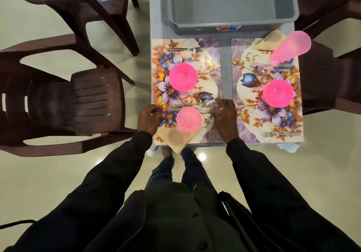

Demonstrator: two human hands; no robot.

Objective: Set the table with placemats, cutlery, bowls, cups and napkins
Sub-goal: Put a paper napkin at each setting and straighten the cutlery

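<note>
On the near left placemat (210, 56) our translucent pink cup (188, 119) stands upright on a beige napkin (176, 140), beside the knife. Our left hand (149, 119) curls loosely, empty; our right hand (224, 118) spreads open beside the cup, grasping nothing.

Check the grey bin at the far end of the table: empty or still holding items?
Empty. The grey bin shows only its bare floor and walls; nothing lies inside the visible part.

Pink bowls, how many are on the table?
2. One pink bowl sits mid-way on the left placemat; the other bowl sits on the right placemat. None seems hidden.
</note>
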